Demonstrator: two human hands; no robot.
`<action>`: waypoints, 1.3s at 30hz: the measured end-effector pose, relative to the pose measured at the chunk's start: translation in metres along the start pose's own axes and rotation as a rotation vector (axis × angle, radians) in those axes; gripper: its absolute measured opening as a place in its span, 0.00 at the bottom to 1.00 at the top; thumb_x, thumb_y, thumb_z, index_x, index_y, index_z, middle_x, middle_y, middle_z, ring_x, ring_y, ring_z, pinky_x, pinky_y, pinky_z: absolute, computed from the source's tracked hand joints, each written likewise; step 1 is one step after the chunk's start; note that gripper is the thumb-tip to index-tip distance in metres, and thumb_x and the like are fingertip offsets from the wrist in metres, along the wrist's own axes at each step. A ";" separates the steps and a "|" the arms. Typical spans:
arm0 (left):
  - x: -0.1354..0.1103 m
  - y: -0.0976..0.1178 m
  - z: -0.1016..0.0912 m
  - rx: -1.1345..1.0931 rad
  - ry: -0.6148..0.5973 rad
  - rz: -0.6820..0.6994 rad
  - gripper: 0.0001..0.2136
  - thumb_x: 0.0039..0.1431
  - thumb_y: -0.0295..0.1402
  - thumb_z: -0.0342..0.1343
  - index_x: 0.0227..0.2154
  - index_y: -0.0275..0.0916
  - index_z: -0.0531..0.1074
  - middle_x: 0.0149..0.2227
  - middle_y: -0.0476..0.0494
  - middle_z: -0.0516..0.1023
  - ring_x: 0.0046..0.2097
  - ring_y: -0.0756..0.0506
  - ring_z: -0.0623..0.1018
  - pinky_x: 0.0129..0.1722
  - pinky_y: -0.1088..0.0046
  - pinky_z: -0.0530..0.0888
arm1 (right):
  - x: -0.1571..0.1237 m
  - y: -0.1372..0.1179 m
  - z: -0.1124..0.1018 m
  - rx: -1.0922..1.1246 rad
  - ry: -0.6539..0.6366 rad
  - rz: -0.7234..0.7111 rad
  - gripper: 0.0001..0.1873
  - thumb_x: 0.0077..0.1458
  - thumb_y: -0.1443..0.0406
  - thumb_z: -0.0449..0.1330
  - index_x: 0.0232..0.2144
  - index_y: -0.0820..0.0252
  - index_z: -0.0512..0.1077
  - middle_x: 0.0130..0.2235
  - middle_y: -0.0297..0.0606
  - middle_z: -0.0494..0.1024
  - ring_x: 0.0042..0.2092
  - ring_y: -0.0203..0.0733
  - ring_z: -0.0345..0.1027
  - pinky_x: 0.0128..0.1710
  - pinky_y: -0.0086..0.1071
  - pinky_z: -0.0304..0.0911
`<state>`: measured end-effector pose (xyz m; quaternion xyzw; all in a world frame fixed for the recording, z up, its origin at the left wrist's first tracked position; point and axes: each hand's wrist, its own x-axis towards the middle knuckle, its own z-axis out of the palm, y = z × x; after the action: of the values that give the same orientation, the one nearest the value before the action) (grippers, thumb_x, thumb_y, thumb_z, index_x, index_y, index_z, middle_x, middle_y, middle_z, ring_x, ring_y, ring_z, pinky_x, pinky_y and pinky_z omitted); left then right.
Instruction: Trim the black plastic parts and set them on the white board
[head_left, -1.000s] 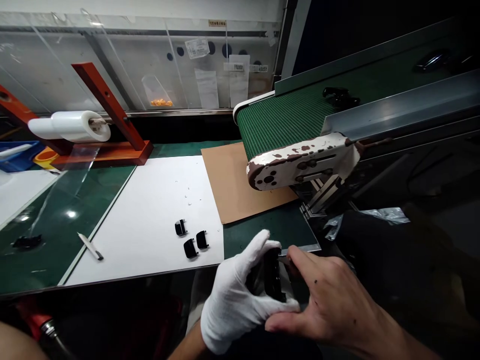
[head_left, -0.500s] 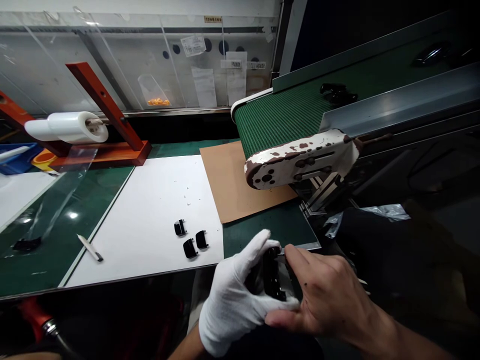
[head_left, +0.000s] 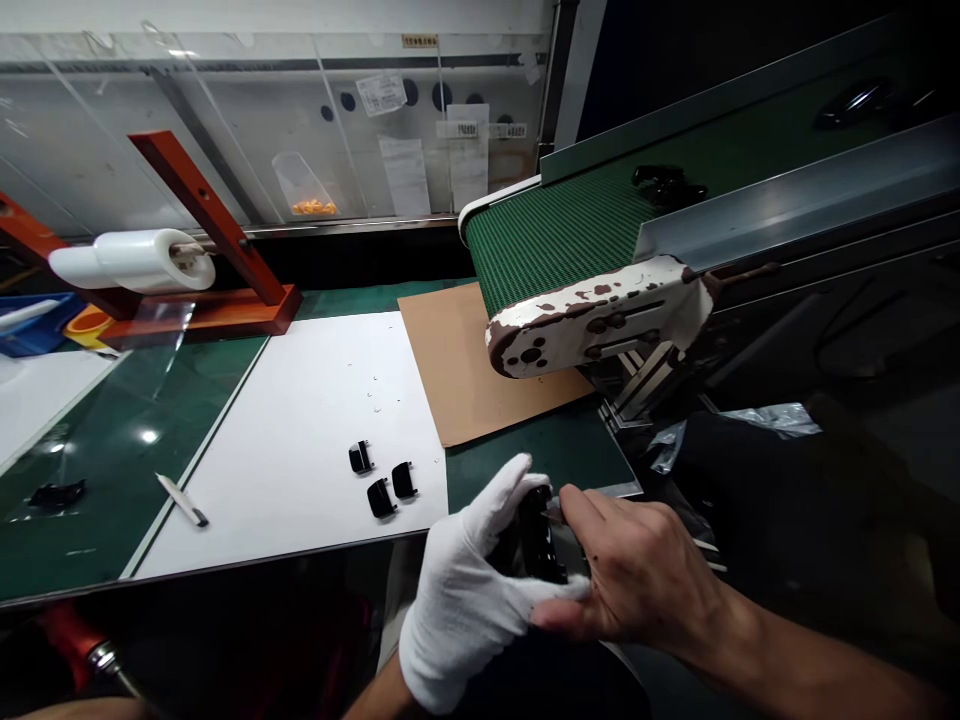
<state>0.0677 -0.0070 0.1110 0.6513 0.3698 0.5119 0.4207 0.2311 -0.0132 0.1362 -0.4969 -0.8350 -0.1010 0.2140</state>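
My left hand (head_left: pixel 469 590), in a white glove, is closed around a glossy black plastic part (head_left: pixel 535 535) just off the front edge of the table. Bare, my right hand (head_left: pixel 630 570) grips the same part from the right, its fingers at the top and its thumb at the bottom. The hands cover much of the part, so its full shape is hidden. On the white sheet (head_left: pixel 300 410) to the left lie three small black plastic pieces (head_left: pixel 381 497) with short pins on their sides.
A green conveyor belt (head_left: pixel 559 245) juts in from the right, carrying black parts (head_left: pixel 667 186). Under its end lies brown cardboard (head_left: pixel 465 370). A white utility knife (head_left: pixel 181 499), a bagged black part (head_left: pixel 58 494) and a plastic film roll (head_left: pixel 154 260) on a red stand (head_left: pixel 202 215) are further left.
Both hands have shifted slightly left with the black part held between them. The three small pieces stay in place on the sheet.
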 end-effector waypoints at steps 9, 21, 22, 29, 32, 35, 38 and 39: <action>0.000 0.000 0.002 -0.036 0.016 -0.077 0.38 0.40 0.30 0.72 0.57 0.41 0.65 0.48 0.42 0.78 0.46 0.40 0.80 0.48 0.68 0.79 | 0.001 0.001 0.003 0.003 0.035 -0.030 0.42 0.56 0.38 0.28 0.20 0.60 0.66 0.16 0.34 0.65 0.18 0.35 0.60 0.19 0.33 0.44; 0.001 -0.003 0.002 -0.020 0.051 -0.122 0.37 0.39 0.28 0.71 0.55 0.43 0.66 0.48 0.46 0.78 0.46 0.43 0.79 0.48 0.71 0.79 | 0.001 0.001 0.006 -0.010 0.054 -0.074 0.41 0.59 0.41 0.28 0.19 0.60 0.66 0.16 0.34 0.64 0.18 0.35 0.58 0.20 0.34 0.43; 0.001 -0.004 0.002 -0.015 0.055 -0.126 0.37 0.39 0.28 0.72 0.55 0.42 0.66 0.48 0.46 0.78 0.46 0.43 0.79 0.48 0.71 0.79 | 0.002 0.001 0.006 -0.012 0.058 -0.079 0.41 0.59 0.41 0.28 0.19 0.60 0.66 0.16 0.34 0.64 0.18 0.35 0.58 0.20 0.34 0.43; 0.000 -0.005 0.003 -0.038 0.065 -0.174 0.36 0.39 0.29 0.71 0.54 0.40 0.67 0.47 0.43 0.78 0.46 0.42 0.79 0.48 0.67 0.79 | 0.000 0.002 0.008 0.004 0.027 -0.096 0.39 0.60 0.42 0.30 0.18 0.59 0.64 0.16 0.34 0.65 0.18 0.35 0.58 0.20 0.34 0.42; 0.001 -0.007 0.005 -0.080 0.091 -0.253 0.36 0.38 0.29 0.72 0.54 0.40 0.68 0.47 0.43 0.78 0.46 0.41 0.79 0.51 0.65 0.77 | 0.000 0.003 0.010 0.024 0.015 -0.124 0.36 0.63 0.45 0.33 0.18 0.59 0.64 0.16 0.34 0.65 0.18 0.34 0.58 0.21 0.34 0.42; 0.001 -0.011 0.008 -0.235 0.106 -0.310 0.36 0.37 0.29 0.73 0.53 0.41 0.68 0.47 0.42 0.78 0.47 0.41 0.78 0.51 0.65 0.76 | 0.002 0.002 0.011 0.026 0.056 -0.123 0.35 0.62 0.43 0.35 0.18 0.58 0.64 0.16 0.32 0.64 0.18 0.34 0.58 0.20 0.34 0.42; 0.000 -0.013 0.008 -0.428 0.123 -0.267 0.37 0.37 0.29 0.73 0.54 0.46 0.68 0.49 0.44 0.77 0.50 0.42 0.77 0.51 0.69 0.76 | 0.004 -0.003 0.009 0.048 0.132 -0.070 0.34 0.59 0.40 0.39 0.18 0.57 0.63 0.16 0.31 0.62 0.18 0.34 0.57 0.20 0.33 0.45; -0.001 -0.013 0.008 -0.476 0.126 -0.241 0.37 0.37 0.30 0.73 0.54 0.48 0.68 0.50 0.45 0.77 0.51 0.42 0.77 0.51 0.70 0.76 | 0.005 -0.005 0.008 0.076 0.150 -0.045 0.33 0.58 0.40 0.40 0.19 0.57 0.62 0.16 0.31 0.62 0.18 0.35 0.58 0.20 0.33 0.47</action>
<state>0.0751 -0.0046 0.0975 0.4520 0.3393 0.5702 0.5961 0.2223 -0.0084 0.1315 -0.4605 -0.8308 -0.1109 0.2924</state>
